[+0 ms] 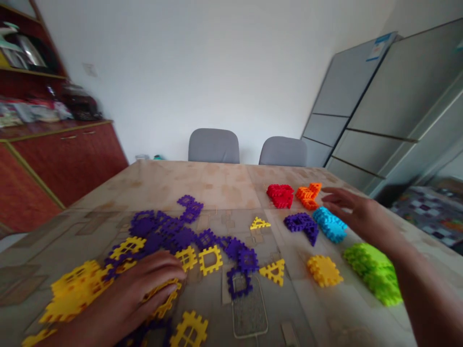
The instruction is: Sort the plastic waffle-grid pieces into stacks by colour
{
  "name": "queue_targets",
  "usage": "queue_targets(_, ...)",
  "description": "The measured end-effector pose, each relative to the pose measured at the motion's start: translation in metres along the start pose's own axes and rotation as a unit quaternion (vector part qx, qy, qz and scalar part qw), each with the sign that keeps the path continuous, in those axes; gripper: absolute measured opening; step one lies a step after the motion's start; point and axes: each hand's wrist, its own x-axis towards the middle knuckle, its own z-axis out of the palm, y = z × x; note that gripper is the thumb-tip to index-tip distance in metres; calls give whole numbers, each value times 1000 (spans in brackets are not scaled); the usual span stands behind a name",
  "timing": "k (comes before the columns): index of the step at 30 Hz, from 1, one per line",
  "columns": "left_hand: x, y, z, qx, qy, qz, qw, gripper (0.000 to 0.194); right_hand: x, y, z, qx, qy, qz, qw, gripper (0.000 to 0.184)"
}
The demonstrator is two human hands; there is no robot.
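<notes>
My left hand [139,289] lies palm down on a heap of yellow interlocking tiles [74,289] at the near left, its fingers curled over one yellow piece. My right hand [356,209] hovers with fingers stretched out, just right of a blue stack [329,224] and near an orange stack [307,194]. It holds nothing. Loose purple tiles [173,229] spread across the middle of the table [217,185]. A red stack [281,195], a purple stack [303,224], a yellow stack [323,270] and a green stack [374,272] sit on the right side.
Two yellow triangle pieces [274,271] lie between the loose tiles and the stacks. Two grey chairs [213,145] stand at the table's far edge. A red wooden cabinet [68,159] is at the left and a grey cupboard [383,111] at the right.
</notes>
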Motion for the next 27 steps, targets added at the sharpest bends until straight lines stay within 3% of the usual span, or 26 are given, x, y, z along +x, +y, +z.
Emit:
queue_targets(2,-3,0,-3,-13,-14,-8,1000,26,-18,-57,15,106,-23,-63,992,37)
queue_targets(4,-6,1,-9,-26,-35,-14,999,28,-38,-109,32,206,-72,-134,967,32)
queue_targets(7,-10,1,-25,-32,-82,-22,996,31,-64,-170,55,221,-246,-210,920,32)
queue_targets(10,-19,-4,-40,-19,-100,-58,993,33,-82,-205,79,195,-315,-232,900,42)
queue_targets(13,-32,-11,-46,-8,-110,-83,990,44,-94,-222,101,181,-332,-209,902,72)
queue_targets(15,-40,-13,-45,-1,-125,-83,989,61,-98,-226,113,173,-334,-196,906,81)
queue_targets(19,-47,-6,-41,33,-165,-95,981,83,-95,-222,123,182,-295,-176,921,60)
queue_targets(23,-48,1,-44,47,-147,-99,983,83,-88,-214,126,184,-232,-164,941,49)
queue_targets(27,-57,-2,-43,65,-161,-109,979,85,-89,-213,129,179,-173,-201,947,32)
